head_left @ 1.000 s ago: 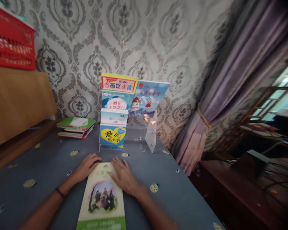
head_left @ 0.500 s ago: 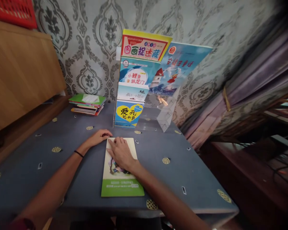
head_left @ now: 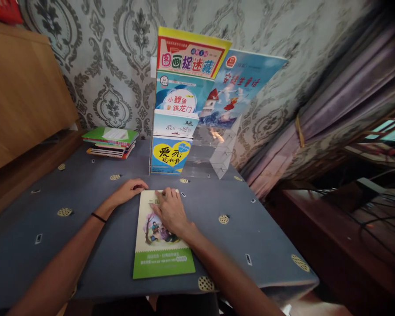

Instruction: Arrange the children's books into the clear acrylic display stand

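Note:
A thin book with a cream and green cover [head_left: 158, 256] lies flat on the blue-grey tablecloth [head_left: 85, 206] in front of me. My right hand [head_left: 171, 211] rests palm down on its upper half, fingers spread. My left hand [head_left: 128, 191] lies flat at the book's top left corner, fingertips touching its edge. Behind the book stands a clear tiered rack [head_left: 217, 153] with several children's books [head_left: 176, 127] in its left column and one blue book [head_left: 240, 87] at the top right.
A stack of thin books with a green one on top [head_left: 110, 141] lies at the back left. A wooden cabinet [head_left: 23, 96] stands on the left. The table's right edge drops off toward a purple curtain [head_left: 332, 114] and dark furniture.
The view has dropped and drawn back since a second ago, so the book's whole length shows. My right hand has slid lower onto the cover picture. My left hand stays at the corner.

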`<state>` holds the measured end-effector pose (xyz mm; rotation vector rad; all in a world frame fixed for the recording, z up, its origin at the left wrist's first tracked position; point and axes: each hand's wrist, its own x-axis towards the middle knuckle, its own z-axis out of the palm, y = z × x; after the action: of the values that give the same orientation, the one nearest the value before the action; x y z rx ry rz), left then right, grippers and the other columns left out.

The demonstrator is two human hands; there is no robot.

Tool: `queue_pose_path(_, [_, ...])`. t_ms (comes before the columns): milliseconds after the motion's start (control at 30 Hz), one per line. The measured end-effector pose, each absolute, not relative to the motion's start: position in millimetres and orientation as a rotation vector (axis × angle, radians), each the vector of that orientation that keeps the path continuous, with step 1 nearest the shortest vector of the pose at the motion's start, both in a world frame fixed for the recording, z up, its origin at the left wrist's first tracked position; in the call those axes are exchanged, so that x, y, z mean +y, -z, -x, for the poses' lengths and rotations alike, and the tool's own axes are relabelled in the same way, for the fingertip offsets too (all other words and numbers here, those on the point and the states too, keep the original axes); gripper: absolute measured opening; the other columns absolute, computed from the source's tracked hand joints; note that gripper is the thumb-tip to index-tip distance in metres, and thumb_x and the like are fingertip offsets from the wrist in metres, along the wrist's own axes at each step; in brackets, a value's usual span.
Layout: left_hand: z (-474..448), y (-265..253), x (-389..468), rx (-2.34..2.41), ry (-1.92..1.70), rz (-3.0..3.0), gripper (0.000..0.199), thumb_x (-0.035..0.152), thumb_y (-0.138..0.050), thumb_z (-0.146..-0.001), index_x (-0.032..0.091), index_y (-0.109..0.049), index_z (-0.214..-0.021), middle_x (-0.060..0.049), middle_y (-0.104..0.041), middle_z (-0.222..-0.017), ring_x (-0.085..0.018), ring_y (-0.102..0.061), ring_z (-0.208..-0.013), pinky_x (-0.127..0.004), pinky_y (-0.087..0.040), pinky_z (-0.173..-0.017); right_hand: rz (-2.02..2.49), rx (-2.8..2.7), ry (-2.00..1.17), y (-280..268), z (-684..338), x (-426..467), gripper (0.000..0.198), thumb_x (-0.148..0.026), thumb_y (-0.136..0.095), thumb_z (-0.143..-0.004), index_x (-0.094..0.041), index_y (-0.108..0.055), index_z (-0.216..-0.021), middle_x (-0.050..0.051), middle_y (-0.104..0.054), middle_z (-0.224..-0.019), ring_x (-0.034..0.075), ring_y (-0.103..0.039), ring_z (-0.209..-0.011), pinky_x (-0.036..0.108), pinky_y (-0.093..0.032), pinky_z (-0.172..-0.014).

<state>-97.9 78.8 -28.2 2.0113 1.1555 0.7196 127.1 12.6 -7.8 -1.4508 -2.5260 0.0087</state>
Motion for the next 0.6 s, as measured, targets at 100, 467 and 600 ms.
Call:
queue_pose_path(100, [97, 28, 78, 1.165, -0.732, -2.01, 0.024, 0.026, -0.054, -0.086, 0.016, -0.073, -0.096, -0.006, -0.072, -0.096, -0.02, -0.063, -0.087, -0.03, -0.047, -0.08, 1.509, -2.488, 0.033, 10, -140, 13, 0.045, -0.047, -0.047, -0.102, -0.017, -0.058, -0.133, 0.015, -0.056, -0.113, 0.03, -0.048, -0.104, 0.043, -0.04, -0.088])
queue_pose_path(467, [96, 34, 79, 1.151, -0.767, -2.034, 0.024, 0.027, -0.053, -0.085, 0.017, -0.073, -0.093, -0.005, -0.073, -0.094, -0.02, -0.064, -0.087, -0.029, -0.049, -0.08, 1.626, -2.328, 0.155, 25, -173, 15, 0.036, -0.043, -0.046, -0.102, -0.019, -0.061, -0.125, 0.014, -0.058, -0.11, 0.029, -0.05, -0.1, 0.042, -0.042, -0.084])
queue_pose_path(600, [95, 33, 78, 1.176, -0.756, -2.086, 0.024, 0.024, -0.051, -0.086, 0.018, -0.072, -0.094, -0.005, -0.072, -0.094, -0.019, -0.064, -0.086, -0.028, -0.048, -0.078, 1.636, -2.292, 0.107, 27, -173, 15, 0.035, -0.037, -0.049, -0.101, -0.019, -0.061, -0.128, 0.014, -0.059, -0.108, 0.029, -0.052, -0.101, 0.041, -0.043, -0.085])
